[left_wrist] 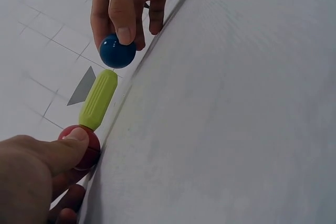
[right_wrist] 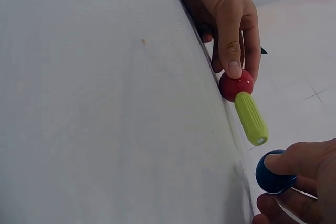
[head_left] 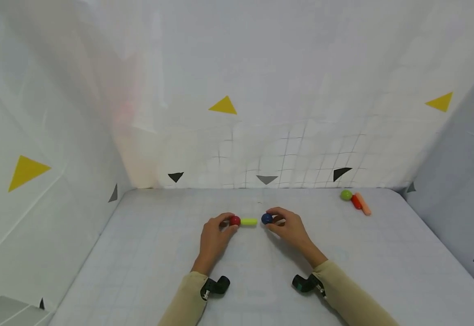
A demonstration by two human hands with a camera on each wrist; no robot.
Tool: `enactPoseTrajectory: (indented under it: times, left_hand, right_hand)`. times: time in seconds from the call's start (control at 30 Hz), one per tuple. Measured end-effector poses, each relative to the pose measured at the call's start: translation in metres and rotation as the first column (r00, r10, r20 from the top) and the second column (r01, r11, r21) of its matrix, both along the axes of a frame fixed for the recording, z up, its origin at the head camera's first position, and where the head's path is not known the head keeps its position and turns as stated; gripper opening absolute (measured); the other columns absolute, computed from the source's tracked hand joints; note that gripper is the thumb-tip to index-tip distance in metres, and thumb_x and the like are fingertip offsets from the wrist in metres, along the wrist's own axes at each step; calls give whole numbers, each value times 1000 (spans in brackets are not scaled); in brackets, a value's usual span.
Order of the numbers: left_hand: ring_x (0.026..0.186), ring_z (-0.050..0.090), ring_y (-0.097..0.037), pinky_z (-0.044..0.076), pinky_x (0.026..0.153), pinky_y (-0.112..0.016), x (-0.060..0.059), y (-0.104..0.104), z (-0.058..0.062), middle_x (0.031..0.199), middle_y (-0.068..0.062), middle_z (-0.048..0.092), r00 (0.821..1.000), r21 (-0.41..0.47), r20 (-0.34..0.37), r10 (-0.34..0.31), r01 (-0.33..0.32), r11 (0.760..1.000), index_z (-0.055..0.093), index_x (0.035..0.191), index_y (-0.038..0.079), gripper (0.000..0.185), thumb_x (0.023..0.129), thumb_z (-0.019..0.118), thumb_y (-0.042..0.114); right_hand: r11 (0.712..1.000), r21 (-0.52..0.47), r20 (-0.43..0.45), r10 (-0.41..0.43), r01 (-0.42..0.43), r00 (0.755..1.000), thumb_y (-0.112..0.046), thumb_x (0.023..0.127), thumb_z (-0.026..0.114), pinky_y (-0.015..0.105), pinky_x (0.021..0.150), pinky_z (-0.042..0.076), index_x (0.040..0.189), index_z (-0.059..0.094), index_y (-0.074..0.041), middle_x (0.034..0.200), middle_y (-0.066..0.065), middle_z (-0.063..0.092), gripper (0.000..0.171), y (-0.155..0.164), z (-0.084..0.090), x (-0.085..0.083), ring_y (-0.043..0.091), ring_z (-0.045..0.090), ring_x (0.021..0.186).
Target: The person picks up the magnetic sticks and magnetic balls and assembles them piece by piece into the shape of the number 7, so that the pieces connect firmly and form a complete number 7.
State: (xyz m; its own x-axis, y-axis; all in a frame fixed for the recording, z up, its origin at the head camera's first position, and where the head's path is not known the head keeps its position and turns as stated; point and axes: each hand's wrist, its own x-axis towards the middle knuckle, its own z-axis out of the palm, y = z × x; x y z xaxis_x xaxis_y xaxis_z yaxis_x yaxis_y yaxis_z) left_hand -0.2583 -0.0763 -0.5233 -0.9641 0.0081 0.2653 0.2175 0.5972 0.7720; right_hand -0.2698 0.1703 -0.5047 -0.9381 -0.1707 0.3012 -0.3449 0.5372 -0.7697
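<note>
Near the middle of the table, my left hand (head_left: 214,237) pinches a red ball (head_left: 234,220) between thumb and fingers. A yellow-green ribbed stick (head_left: 249,222) sticks out from the ball's right side, touching it. The stick's free end faces right and shows a small pale spot (right_wrist: 261,140) in the right wrist view. My right hand (head_left: 290,228) pinches a dark blue ball (head_left: 266,218) by its sides. A small gap separates the blue ball from the stick's free end. In the left wrist view the blue ball (left_wrist: 117,51) lies in line with the stick (left_wrist: 98,99).
At the back right of the white table (head_left: 139,253) lie a green ball (head_left: 346,194), a red piece (head_left: 356,202) and an orange stick (head_left: 363,203), close together. White sheet walls with yellow and dark triangles stand behind and at both sides.
</note>
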Motion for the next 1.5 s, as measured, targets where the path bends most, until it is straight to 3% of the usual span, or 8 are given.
enactPoseTrajectory:
  times: [0.43, 1.23, 1.5]
  left_hand:
    - [93, 56, -13, 44, 76, -34, 0, 0, 2, 104, 9, 62, 1000, -15, 12, 11, -11, 1000, 65, 116, 30, 36, 81, 74, 31]
    - [91, 53, -9, 44, 76, -33, -3, 2, 0, 102, 15, 62, 1000, -28, 26, 13, -12, 1000, 65, 116, 32, 36, 81, 73, 34]
    - [92, 54, -9, 43, 75, -32, -5, 1, -1, 103, 16, 61, 1000, -53, 19, 16, -15, 998, 64, 116, 34, 37, 80, 73, 35]
  right_hand:
    - [999, 35, 18, -2, 1, 1000, -12, 77, 76, 31, 69, 51, 112, 64, -13, 98, 0, 65, 37, -6, -5, -2, 16, 61, 81]
    - [998, 62, 13, -12, 11, 1000, -14, 77, 77, 30, 70, 51, 114, 64, -13, 104, -2, 64, 39, -7, -9, -2, 12, 60, 81]
    - [996, 88, 32, -31, 28, 999, -14, 77, 77, 31, 68, 50, 115, 64, -18, 93, -1, 64, 40, -8, -11, -2, 13, 59, 76]
